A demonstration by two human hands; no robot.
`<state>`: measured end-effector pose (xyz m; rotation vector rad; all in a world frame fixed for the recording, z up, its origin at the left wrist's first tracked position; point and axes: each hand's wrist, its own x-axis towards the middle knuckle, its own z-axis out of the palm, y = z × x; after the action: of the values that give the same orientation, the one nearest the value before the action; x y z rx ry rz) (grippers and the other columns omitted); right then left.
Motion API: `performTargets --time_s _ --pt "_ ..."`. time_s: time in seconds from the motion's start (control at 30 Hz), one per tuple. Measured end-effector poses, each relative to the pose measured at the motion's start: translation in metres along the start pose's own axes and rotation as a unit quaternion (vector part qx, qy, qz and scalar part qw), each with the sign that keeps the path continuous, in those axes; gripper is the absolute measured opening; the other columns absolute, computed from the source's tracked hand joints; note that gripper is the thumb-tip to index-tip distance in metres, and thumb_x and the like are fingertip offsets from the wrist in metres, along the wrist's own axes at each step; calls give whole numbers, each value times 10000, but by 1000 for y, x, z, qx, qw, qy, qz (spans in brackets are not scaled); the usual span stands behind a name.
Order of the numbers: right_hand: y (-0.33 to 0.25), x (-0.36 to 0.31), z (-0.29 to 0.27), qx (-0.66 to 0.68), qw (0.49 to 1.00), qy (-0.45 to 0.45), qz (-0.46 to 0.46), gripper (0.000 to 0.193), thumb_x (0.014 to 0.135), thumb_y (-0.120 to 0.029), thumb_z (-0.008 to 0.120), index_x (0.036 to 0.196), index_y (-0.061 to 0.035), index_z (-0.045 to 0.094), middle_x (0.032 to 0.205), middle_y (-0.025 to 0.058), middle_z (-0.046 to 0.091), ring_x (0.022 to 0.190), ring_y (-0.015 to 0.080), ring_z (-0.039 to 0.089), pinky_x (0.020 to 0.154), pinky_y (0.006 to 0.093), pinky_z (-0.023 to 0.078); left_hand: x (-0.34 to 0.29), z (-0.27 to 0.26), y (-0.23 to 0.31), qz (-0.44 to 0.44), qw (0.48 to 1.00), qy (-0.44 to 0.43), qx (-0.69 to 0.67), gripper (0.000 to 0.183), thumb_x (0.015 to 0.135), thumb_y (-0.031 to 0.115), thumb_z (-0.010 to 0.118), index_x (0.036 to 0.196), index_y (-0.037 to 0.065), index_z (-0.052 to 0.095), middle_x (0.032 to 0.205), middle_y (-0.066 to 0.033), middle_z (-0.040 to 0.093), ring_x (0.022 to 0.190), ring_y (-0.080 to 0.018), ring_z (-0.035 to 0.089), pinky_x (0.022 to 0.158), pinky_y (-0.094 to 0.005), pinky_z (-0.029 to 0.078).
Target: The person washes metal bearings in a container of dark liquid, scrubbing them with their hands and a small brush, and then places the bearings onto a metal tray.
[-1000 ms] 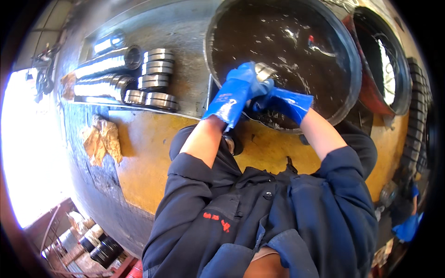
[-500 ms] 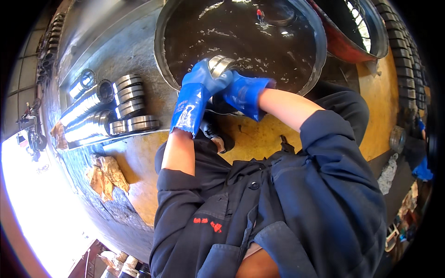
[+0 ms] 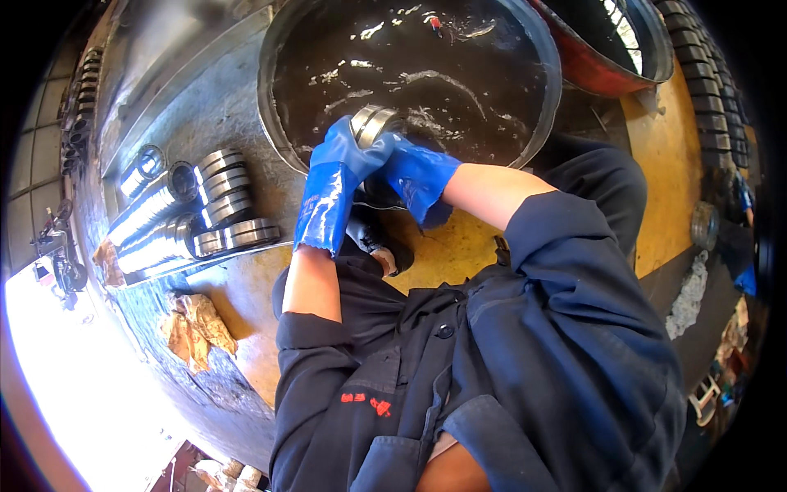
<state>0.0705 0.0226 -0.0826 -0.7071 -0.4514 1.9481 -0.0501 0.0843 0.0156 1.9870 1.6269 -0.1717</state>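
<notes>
Both my hands wear long blue rubber gloves and meet at the near rim of a round metal drum (image 3: 552, 82) of dark liquid (image 3: 492, 90). Between them is a shiny steel bearing ring (image 3: 374, 123) with a groove round its outside, held above the liquid. My left hand (image 3: 343, 152) closes round its left and near side. From the right, my right hand (image 3: 407, 168) presses against its near side, with those fingers partly hidden behind the left glove. The ring's underside is hidden by the gloves.
Left of the drum, stacks of similar steel rings (image 3: 225, 189) stand on a metal surface. A crumpled, stained cloth (image 3: 195, 330) lies nearer me. A small red object (image 3: 435, 26) shows in the liquid. Another red-sided drum (image 3: 586, 61) and stacked dark rings (image 3: 711, 90) are at right.
The ring and both hands have shifted slightly left in the view, as has the drum. The ring shows at a different tilt, and the liquid's ripples have changed. Both hands keep their hold.
</notes>
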Motion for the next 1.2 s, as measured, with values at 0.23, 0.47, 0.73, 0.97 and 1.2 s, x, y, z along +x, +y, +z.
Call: performTargets --time_s 0.23,0.47,0.73,0.97,1.2 --pt "-22 -1 -21 -396 907 -120 75 332 950 -118 704 1281 -92 709 1203 79 735 1106 204 678 939 340 530 -3 -7 6 -11 1000 -12 -23 843 814 633 706 1409 41 629 1409 -278 661 1268 -442 669 1101 -462 532" --pt "30 22 -24 -544 779 -40 -308 375 1004 -102 629 1377 -116 666 1352 104 709 1203 238 668 1044 333 519 3 -2 -1 1 1000 6 -11 856 821 659 708 1415 47 624 1433 -273 648 1279 -447 662 1106 -466 531" --pt "-30 -2 8 -543 833 -14 104 251 938 -94 702 1183 -102 756 1090 72 754 1036 183 677 933 349 529 1 0 -6 -14 1000 -3 -15 860 820 674 710 1401 45 628 1424 -267 654 1276 -447 663 1102 -468 533" --pt "0 9 -39 -465 875 -133 -23 206 937 -109 689 1119 -152 776 1039 52 767 1013 183 677 933 343 524 0 3 1 -4 1000 5 -18 832 816 639 743 1377 34 644 1401 -271 669 1271 -448 666 1093 -473 538" --pt "12 19 -17 -529 807 -24 -263 305 937 -160 690 1241 -143 699 1225 72 710 1158 229 662 1033 396 516 -3 -4 5 8 999 21 -48 804 816 597 776 1359 18 649 1369 -278 685 1248 -452 679 1069 -472 555"
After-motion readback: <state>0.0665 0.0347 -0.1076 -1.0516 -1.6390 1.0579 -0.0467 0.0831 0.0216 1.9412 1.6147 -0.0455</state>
